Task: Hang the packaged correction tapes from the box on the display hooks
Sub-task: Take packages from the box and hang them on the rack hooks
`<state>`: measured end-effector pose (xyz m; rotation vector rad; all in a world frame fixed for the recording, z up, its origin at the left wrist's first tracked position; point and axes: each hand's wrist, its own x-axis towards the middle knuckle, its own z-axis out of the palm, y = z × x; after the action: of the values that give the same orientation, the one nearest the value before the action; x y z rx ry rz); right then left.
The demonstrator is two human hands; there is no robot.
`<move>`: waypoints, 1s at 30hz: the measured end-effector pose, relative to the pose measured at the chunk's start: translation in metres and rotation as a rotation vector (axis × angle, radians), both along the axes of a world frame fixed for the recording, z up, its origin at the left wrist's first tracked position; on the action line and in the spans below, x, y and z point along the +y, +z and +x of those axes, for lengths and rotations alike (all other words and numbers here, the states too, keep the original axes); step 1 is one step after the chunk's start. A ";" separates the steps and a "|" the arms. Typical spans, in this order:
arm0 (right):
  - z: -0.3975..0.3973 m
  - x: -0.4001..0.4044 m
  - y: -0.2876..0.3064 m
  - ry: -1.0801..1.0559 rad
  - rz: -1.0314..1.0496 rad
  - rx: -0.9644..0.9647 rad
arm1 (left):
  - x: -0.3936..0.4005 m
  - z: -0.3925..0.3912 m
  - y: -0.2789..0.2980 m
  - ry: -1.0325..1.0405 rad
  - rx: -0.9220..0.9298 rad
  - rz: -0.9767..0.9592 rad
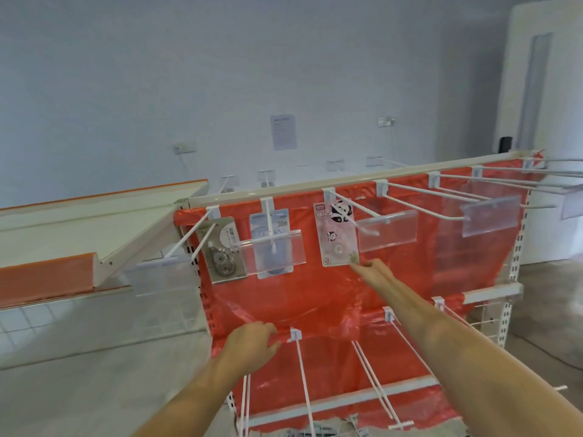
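Note:
Three packaged correction tapes hang on the top row of white hooks against the red-covered rack: a grey one [223,250] at the left, a blue "30m" one [272,244] in the middle, and a panda-print one [336,235] to the right. My right hand [375,275] reaches up and its fingertips pinch the panda pack's lower right corner. My left hand [252,339] grips the red-wrapped lower bar beside a hook bracket. The box is not clearly in view; some packs show blurred at the bottom edge [328,432].
Bare white hooks [419,197] with clear price-tag holders [490,216] stick out along the top bar to the right. More hooks [303,373] jut toward me from the lower bars. A white and orange shelf [79,234] stands at the left.

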<state>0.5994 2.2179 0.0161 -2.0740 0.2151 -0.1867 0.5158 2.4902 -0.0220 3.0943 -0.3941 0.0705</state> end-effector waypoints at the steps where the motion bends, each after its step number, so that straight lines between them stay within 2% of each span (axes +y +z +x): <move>1: -0.006 -0.006 -0.007 -0.007 -0.095 0.039 | -0.003 0.004 0.001 0.001 0.007 0.005; 4: -0.030 -0.022 -0.019 0.037 -0.367 0.124 | -0.018 0.012 0.004 -0.017 0.025 0.034; 7: -0.055 -0.031 -0.017 0.053 -0.594 0.113 | -0.038 0.011 0.006 -0.047 0.031 0.067; 11: -0.083 -0.044 -0.015 0.101 -0.776 0.074 | -0.068 -0.001 0.012 -0.108 0.019 0.058; 15: -0.117 -0.052 -0.009 0.155 -0.836 0.074 | -0.097 -0.027 0.018 -0.191 -0.039 0.004; 20: -0.169 -0.058 -0.019 0.225 -0.835 0.004 | -0.130 -0.079 0.016 -0.183 -0.037 -0.003; 30: -0.284 -0.077 -0.089 0.496 -0.843 -0.014 | -0.176 -0.202 -0.050 -0.077 0.076 -0.003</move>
<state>0.3152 2.1407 -0.0731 -2.8755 -0.4706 0.0269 0.3134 2.3142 -0.0722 3.0633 -0.5088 -0.0476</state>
